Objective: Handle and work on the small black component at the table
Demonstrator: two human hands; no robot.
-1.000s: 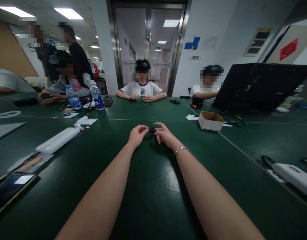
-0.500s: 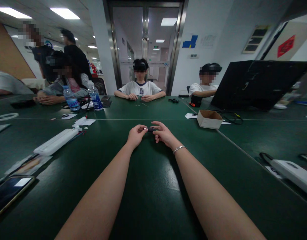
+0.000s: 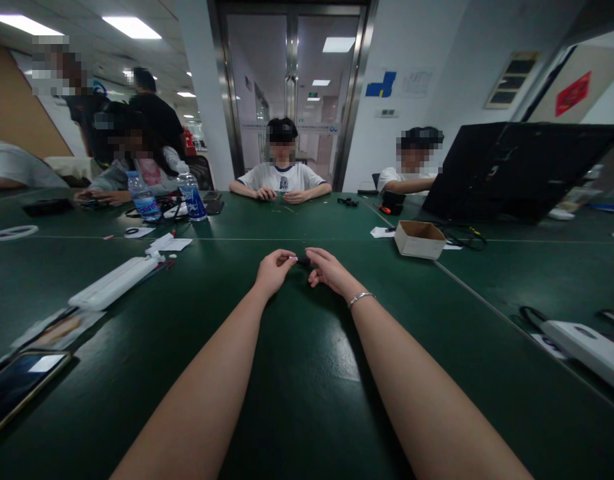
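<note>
green tbl (image 3: 297, 407), blk item (image 3: 303, 261) btwn fingers (image 3: 287, 254)

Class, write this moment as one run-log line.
left hand: pinching small black object; right hand: at its right end; surface: green tabletop; rightward: open cardboard box

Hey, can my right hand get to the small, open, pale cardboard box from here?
Probably yes: the cardboard box stands farther right on the green tabletop, and no obstacle shows between it and your right hand. That hand's fingers are beside a small black object; any grip is unclear.
</note>
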